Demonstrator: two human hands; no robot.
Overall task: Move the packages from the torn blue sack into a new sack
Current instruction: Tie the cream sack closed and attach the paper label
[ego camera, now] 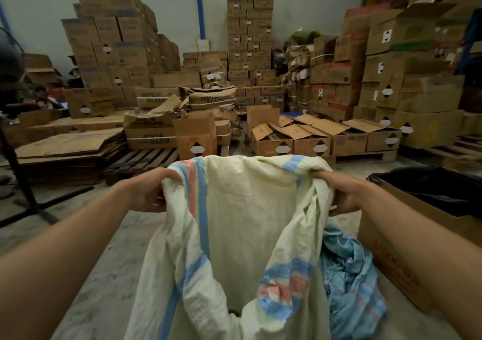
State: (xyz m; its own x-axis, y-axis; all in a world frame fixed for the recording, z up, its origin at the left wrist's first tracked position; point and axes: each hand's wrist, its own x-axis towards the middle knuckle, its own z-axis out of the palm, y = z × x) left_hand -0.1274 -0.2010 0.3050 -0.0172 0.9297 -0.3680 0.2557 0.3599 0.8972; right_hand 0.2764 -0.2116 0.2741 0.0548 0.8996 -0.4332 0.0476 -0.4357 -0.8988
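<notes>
Left hand: we have our left hand (150, 196) curled tight on the left side of the white sack's rim, fabric bunched in the fist.
Right hand: our right hand (344, 193) grips the opposite side of the rim, fingers wrapped round a fold of cloth.
White sack: the white sack (242, 209), with its blue and orange stripes, hangs open between our two hands, mouth spread wide and facing us, its lower part sagging down to the floor.
Inside the sack: we see only pale weave and a dark spot deep at the bottom; we cannot tell what lies in there.
Blue sack: the blue sack (349, 274) lies crumpled on the floor, just beside the white sack on its right and touching it.
Packages: none that we can make out in either sack.
Open box: a cardboard box (386, 251) lined with black plastic (430, 191) stands on the floor just right of the blue sack, under our right forearm.
Floor: grey concrete floor (109, 248), dusty.
Background: stacks of brown cartons (250, 26) on wooden pallets (146, 157) fill the far wall, with flattened cardboard (70, 144) piled at the left.
</notes>
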